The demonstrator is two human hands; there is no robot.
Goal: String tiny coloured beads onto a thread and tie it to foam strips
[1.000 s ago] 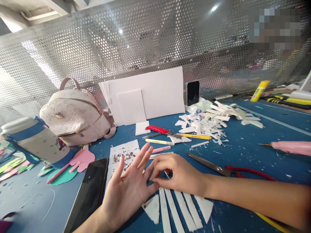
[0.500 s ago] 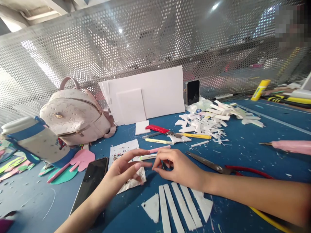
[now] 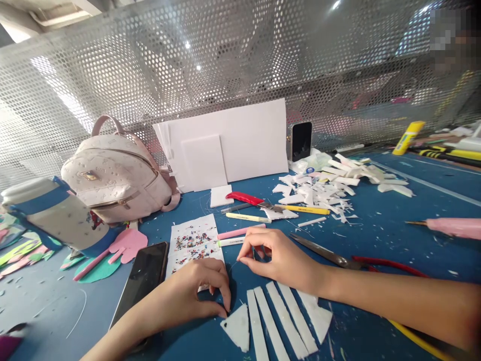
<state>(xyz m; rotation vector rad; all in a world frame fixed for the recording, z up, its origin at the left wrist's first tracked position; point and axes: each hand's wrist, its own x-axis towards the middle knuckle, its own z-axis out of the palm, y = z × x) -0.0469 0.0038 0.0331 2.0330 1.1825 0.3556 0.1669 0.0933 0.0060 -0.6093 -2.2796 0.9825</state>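
My left hand [image 3: 201,288] rests palm down on the blue table, fingers curled, fingertips touching the table just left of a white foam triangle [image 3: 237,327]. My right hand [image 3: 276,255] is pinched on something thin that I cannot make out, just above several white foam strips [image 3: 278,321]. A white sheet strewn with tiny coloured bits [image 3: 193,240] lies right behind my left hand.
A black phone [image 3: 145,273] lies at my left wrist. Red-handled scissors [image 3: 349,260] sit right of my right hand. Pens [image 3: 240,232], a red cutter [image 3: 246,199], foam scraps [image 3: 323,188], a pale backpack [image 3: 116,173], a tumbler [image 3: 52,213] and white boards [image 3: 225,145] stand further back.
My left hand turned from palm up and spread to palm down, dropping onto the table beside the triangle. My right hand shifted slightly away, still pinched.
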